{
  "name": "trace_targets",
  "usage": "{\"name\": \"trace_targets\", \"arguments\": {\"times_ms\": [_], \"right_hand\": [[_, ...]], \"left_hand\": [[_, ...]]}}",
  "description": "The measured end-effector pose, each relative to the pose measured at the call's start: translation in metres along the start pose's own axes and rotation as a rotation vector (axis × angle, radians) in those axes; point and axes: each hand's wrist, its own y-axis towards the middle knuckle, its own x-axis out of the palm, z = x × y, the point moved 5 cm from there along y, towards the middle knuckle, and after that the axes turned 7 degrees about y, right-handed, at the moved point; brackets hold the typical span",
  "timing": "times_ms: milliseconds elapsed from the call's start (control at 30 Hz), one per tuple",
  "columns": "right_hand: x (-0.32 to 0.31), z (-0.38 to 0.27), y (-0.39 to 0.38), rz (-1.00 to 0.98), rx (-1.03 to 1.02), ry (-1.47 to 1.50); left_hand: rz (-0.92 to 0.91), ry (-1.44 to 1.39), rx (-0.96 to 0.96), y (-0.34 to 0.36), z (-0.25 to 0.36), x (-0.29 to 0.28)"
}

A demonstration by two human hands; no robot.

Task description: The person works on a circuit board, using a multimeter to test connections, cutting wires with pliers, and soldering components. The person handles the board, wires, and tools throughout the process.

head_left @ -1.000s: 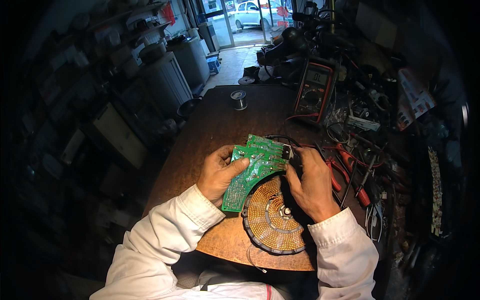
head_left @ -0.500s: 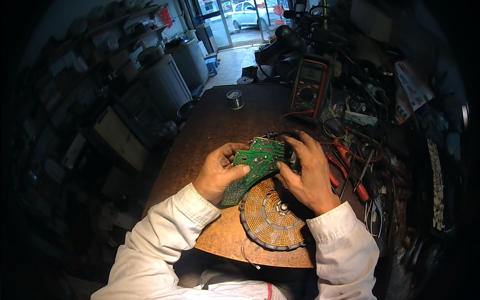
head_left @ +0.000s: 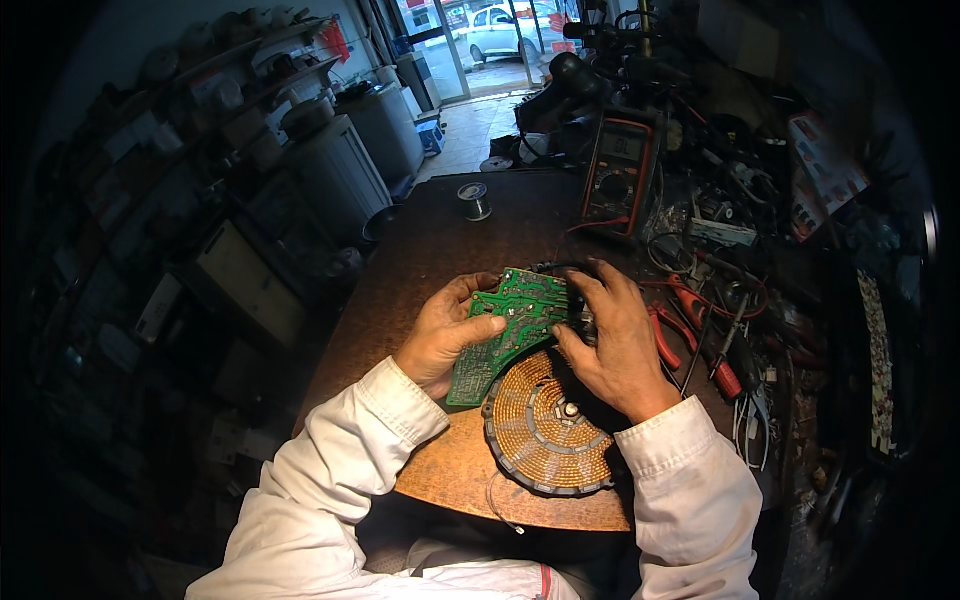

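Observation:
My left hand (head_left: 440, 335) grips a green circuit board (head_left: 508, 322) by its left side, thumb across the solder face. My right hand (head_left: 615, 345) curls round the board's right end, fingertips at dark parts there, with a black cable behind. Below them a round copper-coloured induction coil (head_left: 530, 430) with grey bars and a white centre piece lies on the wooden table (head_left: 440, 470); a thin wire (head_left: 497, 505) with a small connector trails toward the front edge.
A spool of solder wire (head_left: 475, 200) stands at the back. A red-edged multimeter (head_left: 615, 180) stands at back right. Pliers (head_left: 675, 340), screwdrivers, leads and dark clutter crowd the right. Shelves and cabinets (head_left: 335, 160) line the left; a glass door (head_left: 430, 50) is beyond.
My right fingers have moved up and curled over the board's top right. The board has tilted slightly and sits a little higher up from the front edge.

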Motion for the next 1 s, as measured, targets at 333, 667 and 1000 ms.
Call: {"name": "trace_targets", "arguments": {"times_ms": [333, 667, 1000], "right_hand": [[0.0, 0.0, 0.0, -0.013, 0.015, -0.002], [0.001, 0.0, -0.001, -0.017, 0.009, -0.011], [-0.001, -0.001, 0.001, -0.028, 0.009, -0.024]], "left_hand": [[0.029, -0.007, 0.021, -0.001, 0.001, 0.0], [0.147, 0.296, 0.027, -0.006, 0.001, -0.009], [0.181, 0.296, 0.018, -0.011, 0.004, -0.003]]}}
